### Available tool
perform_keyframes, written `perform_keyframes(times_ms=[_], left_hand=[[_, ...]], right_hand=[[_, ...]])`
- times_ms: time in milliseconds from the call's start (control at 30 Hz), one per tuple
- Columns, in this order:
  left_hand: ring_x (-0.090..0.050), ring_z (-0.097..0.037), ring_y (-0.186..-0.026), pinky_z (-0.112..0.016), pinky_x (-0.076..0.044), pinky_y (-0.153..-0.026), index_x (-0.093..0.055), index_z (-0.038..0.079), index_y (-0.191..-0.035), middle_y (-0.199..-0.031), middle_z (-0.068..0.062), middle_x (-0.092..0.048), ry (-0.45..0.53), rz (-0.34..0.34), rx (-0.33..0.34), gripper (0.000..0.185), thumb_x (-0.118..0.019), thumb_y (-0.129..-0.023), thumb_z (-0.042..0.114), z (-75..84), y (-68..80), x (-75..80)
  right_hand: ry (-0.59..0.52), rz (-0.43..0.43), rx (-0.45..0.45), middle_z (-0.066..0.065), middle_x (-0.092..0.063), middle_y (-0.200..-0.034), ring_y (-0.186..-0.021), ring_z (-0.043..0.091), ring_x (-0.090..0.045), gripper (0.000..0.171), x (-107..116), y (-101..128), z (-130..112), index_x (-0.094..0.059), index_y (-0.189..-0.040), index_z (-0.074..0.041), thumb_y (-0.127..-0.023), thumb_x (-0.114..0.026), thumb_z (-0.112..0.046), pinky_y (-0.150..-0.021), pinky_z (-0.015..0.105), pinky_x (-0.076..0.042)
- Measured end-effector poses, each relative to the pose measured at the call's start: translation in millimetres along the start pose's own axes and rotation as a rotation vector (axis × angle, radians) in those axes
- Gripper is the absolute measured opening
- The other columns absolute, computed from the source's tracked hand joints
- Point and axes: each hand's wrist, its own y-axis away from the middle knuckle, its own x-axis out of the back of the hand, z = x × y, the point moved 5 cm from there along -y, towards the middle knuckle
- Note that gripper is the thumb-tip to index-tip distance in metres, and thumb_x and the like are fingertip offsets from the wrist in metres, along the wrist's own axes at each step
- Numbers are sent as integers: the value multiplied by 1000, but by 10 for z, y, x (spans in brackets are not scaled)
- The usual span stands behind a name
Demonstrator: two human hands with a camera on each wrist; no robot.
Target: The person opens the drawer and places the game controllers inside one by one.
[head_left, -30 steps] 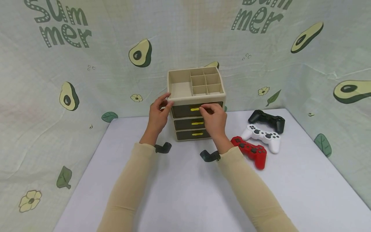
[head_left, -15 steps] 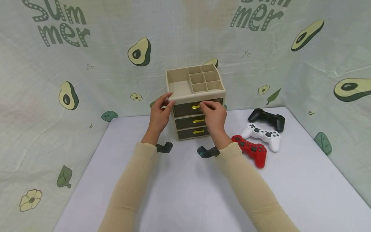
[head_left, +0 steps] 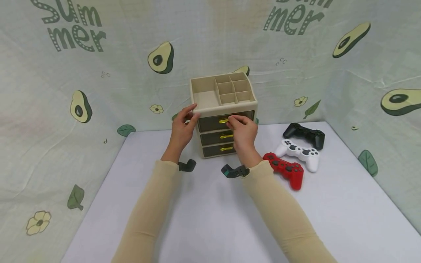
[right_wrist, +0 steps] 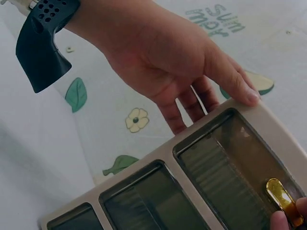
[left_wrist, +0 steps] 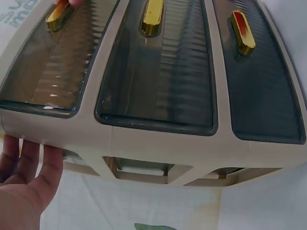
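Right hand (head_left: 244, 135) pinches gold handle (head_left: 223, 121) on top drawer (head_left: 208, 125); left hand (head_left: 182, 133), fingers loosely extended, braces desktop organizer (head_left: 217, 110).
Likely drawer-opening step; next calls for a straight pull, organizer steadied. Organizer at mid back edge of tabletop (head_left: 197, 215); three game controllers (head_left: 298, 153) near back right corner.

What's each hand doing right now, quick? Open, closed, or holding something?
Left hand: holding the drawer box by its side edge.
Right hand: pinching the topmost gold handle in its fingers.
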Motion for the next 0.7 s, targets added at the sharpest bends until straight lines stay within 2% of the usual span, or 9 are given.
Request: perform_keyframes(times_ms=[167, 400, 600, 700], left_hand=[[-59, -28, -97, -28, -44, -78, -56, 8, -136, -105, -20, -59, -30, 2, -21, 41, -61, -97, 19, 25, -7, 5], [-66, -23, -97, -26, -49, -72, -57, 24, -136, -103, -11, -60, -62, -8, -33, 45, -62, -94, 40, -344, -148, 5], [-67, -23, -89, -28, -51, -71, -55, 26, -137, -105, -12, -62, -80, -20, -24, 47, -61, -94, 43, -332, -135, 20], [-67, -21, -88, -29, -52, -73, -55, 30, -137, -106, -12, -65, -92, -20, -24, 46, -61, -93, 44, -328, -129, 21]], right_hand=[[18, -1, 7, 11, -64, -92, -80, 22, -71, 17, 25, 31, -21, -70, -99, 7, -85, -72, -2, -79, 31, -58], [23, -28, -1, 9, -65, -91, -76, 21, -72, 18, 78, 82, -26, -70, -98, 7, -84, -73, -3, -83, 37, -57], [52, -57, -12, 9, -64, -93, -81, 25, -72, 15, 122, 126, -33, -71, -96, 3, -84, -75, -6, -87, 40, -55], [53, -70, -5, 9, -64, -92, -79, 23, -72, 14, 142, 150, -49, -71, -94, 2, -84, -74, -6, -85, 38, -56]])
